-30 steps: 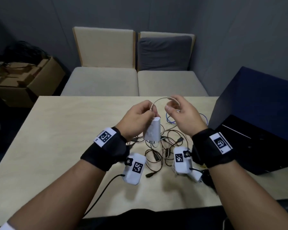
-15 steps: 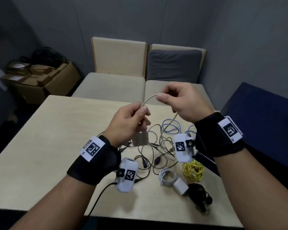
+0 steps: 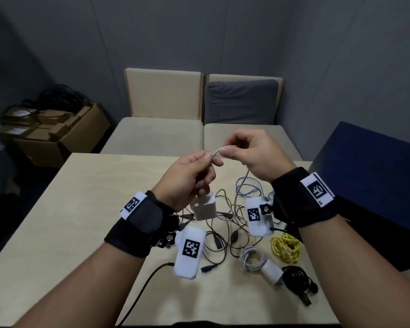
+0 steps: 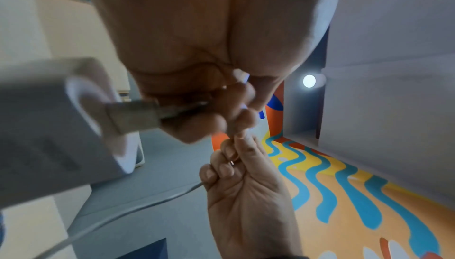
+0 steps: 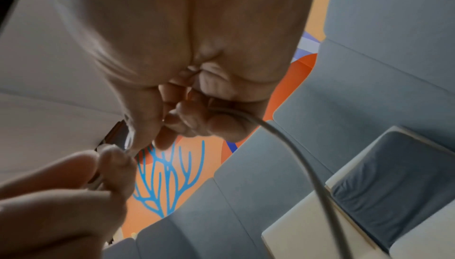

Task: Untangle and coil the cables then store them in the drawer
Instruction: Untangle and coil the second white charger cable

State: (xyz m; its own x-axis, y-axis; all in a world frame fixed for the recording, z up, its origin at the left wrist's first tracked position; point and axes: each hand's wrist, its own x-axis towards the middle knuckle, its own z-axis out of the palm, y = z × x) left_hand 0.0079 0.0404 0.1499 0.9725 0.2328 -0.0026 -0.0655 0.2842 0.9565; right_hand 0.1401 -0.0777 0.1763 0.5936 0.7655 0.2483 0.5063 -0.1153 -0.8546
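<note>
On the pale wooden bench (image 3: 69,209), at the lower right of the frame, lie three wound bundles. They are a black coiled cable (image 3: 298,282), a white coiled cable with a white plug block (image 3: 253,258) just left of it, and a bunched yellow cable (image 3: 285,247) above them. At mid-frame a tangle of thin black cables (image 3: 220,235) spreads loose on the bench, with a looped pale blue cable (image 3: 249,188) at its upper right.

Both hands are raised over the tangle. The left hand (image 3: 187,178) pinches an off-white cable (image 3: 217,151) between thumb and forefinger, its other fingers curled in. A grey-white square power adapter (image 3: 204,208) hangs from that cable under the hand. The right hand (image 3: 253,153) pinches the same cable just beside the left thumb. From its curled fingers the cable drops into the tangle.

A dark blue cabinet (image 3: 369,176) stands at the right edge. Beyond the bench is a beige cushioned sofa (image 3: 156,136), and brown cardboard boxes (image 3: 57,136) sit at the upper left.
</note>
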